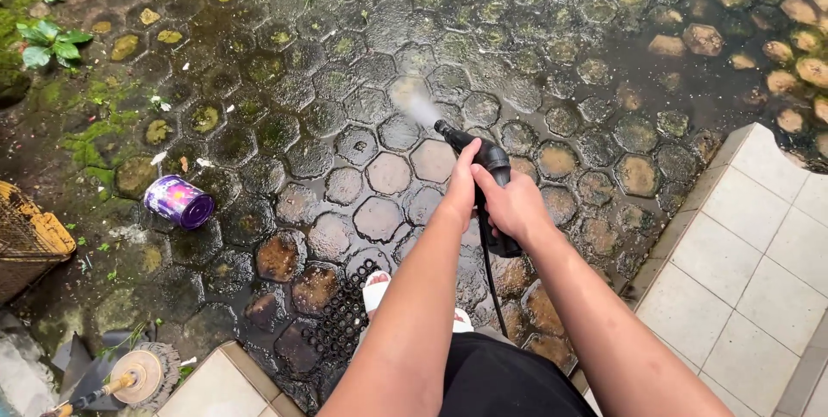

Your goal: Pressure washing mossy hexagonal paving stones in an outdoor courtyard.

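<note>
I hold a black spray gun [487, 177] just right of the middle of the frame, its short nozzle aimed toward the upper left, and a pale jet of water [416, 100] leaves the tip and hits the wet hexagonal paving stones [379, 171] a little above centre. My right hand [516, 206] is wrapped tight around the gun's grip, fingers closed on it. My left hand [461, 186] is also closed on the gun, pressed against its left side with the thumb lying up along the body. A thin black hose [492, 288] drops from the bottom of the grip toward the lower middle of the frame, passing between my forearms.

Below the hands, my foot in a white sandal [376, 290] stands beside a black rubber mat [343, 318] with round holes. At the left, a purple can [178, 201] lies on its side on the dark stones. Further left, at the frame edge, sits a woven basket [26, 240]. In the lower left corner lies a round brush head [142, 376] on a stick. Pale floor tiles [759, 270] fill the lower right. Green moss [95, 137] spreads over the stones at the upper left.
</note>
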